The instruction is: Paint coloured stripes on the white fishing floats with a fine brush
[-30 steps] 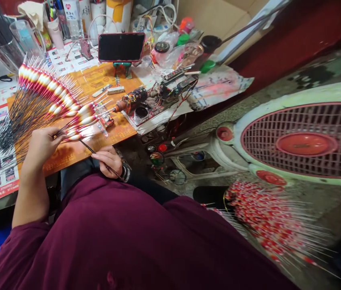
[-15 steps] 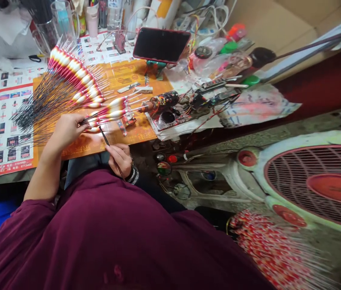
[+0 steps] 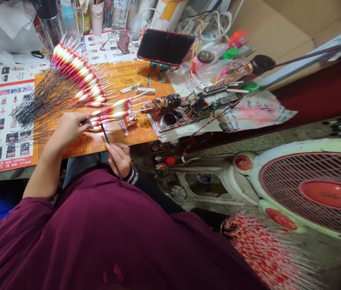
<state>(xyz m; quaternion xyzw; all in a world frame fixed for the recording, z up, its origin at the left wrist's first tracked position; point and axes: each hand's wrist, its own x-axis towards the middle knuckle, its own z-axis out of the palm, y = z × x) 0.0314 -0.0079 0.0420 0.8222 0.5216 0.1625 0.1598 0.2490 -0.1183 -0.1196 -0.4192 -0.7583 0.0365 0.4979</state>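
My left hand (image 3: 69, 128) rests on the orange table mat (image 3: 131, 139) with its fingers pinched on the thin stems of a fan of fishing floats (image 3: 81, 86), red, white and yellow with dark stems. My right hand (image 3: 118, 158) sits just below the table edge, closed on a thin dark brush (image 3: 106, 139) whose tip points up toward the lowest floats. A paint-splattered motor spindle (image 3: 164, 102) lies right of the float tips.
A phone on a stand (image 3: 166, 47), cups and bottles (image 3: 67, 18) and wires crowd the table's back. A floor fan (image 3: 315, 189) stands at the right. A bundle of red floats (image 3: 261, 253) lies on the floor below it.
The view swung right, then settled. My right hand drew closer to the table edge and the brush tilted more upright toward the floats. My left hand kept its grip.
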